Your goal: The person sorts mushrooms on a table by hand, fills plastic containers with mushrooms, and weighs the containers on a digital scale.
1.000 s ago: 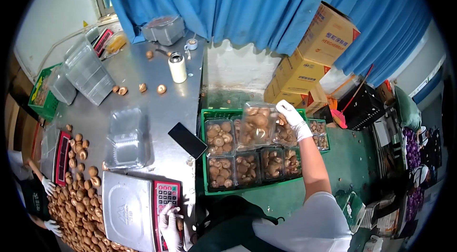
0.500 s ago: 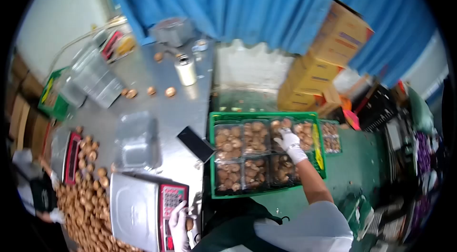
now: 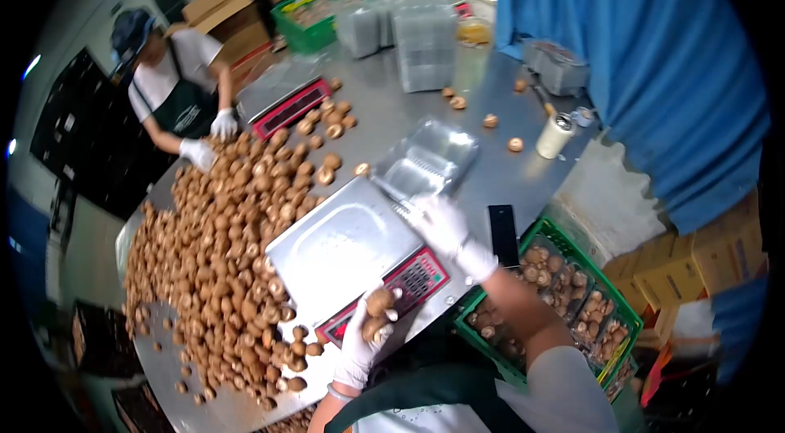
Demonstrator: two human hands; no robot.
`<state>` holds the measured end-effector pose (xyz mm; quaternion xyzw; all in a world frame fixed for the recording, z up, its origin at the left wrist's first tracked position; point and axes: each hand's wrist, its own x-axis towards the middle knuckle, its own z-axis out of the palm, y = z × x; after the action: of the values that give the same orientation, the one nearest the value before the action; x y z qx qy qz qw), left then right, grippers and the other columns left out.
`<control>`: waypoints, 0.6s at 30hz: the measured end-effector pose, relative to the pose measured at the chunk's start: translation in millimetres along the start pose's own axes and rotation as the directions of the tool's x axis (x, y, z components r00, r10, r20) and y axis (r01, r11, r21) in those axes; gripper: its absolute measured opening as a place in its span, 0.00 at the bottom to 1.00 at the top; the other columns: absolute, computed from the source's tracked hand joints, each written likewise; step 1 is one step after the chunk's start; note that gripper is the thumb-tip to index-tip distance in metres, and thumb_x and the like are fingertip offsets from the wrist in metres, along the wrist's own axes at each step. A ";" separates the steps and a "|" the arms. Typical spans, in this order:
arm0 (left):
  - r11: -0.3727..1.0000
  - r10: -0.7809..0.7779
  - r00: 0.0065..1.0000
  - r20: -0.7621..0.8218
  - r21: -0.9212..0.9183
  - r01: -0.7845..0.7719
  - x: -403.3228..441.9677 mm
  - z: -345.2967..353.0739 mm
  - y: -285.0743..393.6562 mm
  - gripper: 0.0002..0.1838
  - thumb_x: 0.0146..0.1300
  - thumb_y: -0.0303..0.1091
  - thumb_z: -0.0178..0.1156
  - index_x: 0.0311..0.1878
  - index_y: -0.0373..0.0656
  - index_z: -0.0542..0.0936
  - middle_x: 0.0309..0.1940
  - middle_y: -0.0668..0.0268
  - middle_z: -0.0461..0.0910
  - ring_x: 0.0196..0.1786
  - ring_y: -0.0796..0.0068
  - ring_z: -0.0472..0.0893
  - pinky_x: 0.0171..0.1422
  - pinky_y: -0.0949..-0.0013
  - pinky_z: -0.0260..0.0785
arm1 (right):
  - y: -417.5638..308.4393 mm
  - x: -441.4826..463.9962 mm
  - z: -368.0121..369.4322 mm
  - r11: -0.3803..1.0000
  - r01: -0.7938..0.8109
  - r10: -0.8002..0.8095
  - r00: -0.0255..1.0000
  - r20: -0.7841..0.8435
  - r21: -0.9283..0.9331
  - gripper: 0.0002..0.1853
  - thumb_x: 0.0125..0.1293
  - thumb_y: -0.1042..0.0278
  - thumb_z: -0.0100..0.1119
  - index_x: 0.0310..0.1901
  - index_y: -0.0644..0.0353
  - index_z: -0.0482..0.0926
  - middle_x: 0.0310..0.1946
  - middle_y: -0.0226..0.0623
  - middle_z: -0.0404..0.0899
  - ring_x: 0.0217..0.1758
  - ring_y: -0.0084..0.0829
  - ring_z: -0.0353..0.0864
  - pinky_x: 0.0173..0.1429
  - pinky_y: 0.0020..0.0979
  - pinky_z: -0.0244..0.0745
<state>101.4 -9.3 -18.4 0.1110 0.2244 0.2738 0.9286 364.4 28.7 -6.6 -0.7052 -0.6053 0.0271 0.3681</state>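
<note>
My left hand [image 3: 361, 343], in a white glove, is closed around a couple of brown mushrooms [image 3: 379, 314] at the front of the scale. My gloved right hand [image 3: 441, 226] reaches over the scale's far right corner, its blurred fingers stretched toward a clear plastic tray [image 3: 427, 157]. Whether they touch the tray's near edge is hard to make out. The scale [image 3: 347, 233] has a bare metal platform and a red keypad panel. Left of it spreads a large heap of mushrooms [image 3: 221, 261].
A green crate [image 3: 625, 314] of packed mushroom trays stands right of the table, beside a black phone [image 3: 503, 235]. Stacked clear containers [image 3: 425, 44], a second scale [image 3: 290, 106] and a white cylindrical container [image 3: 556, 136] are farther back. A co-worker [image 3: 176, 81] handles mushrooms across the table.
My view has swung left. My right hand has left the mushroom trays in the green crate and come over to the clear tray by the scale. My left hand still holds mushrooms.
</note>
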 end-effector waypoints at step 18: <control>0.890 0.436 0.875 -0.211 0.244 -0.385 -74.0 -15.1 46.1 0.25 0.72 0.48 0.45 0.65 0.42 0.66 0.52 0.64 0.75 0.45 0.77 0.78 0.34 0.82 0.67 | 122.5 70.4 -51.0 0.713 -0.397 0.535 0.841 -0.082 0.578 0.09 0.68 0.66 0.51 0.36 0.62 0.75 0.26 0.25 0.70 0.29 0.17 0.65 0.36 0.23 0.64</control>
<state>17.6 -11.3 9.9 0.2095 0.3410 0.4543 0.7959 509.9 65.8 -8.5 -0.7005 -0.3235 0.2019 0.6032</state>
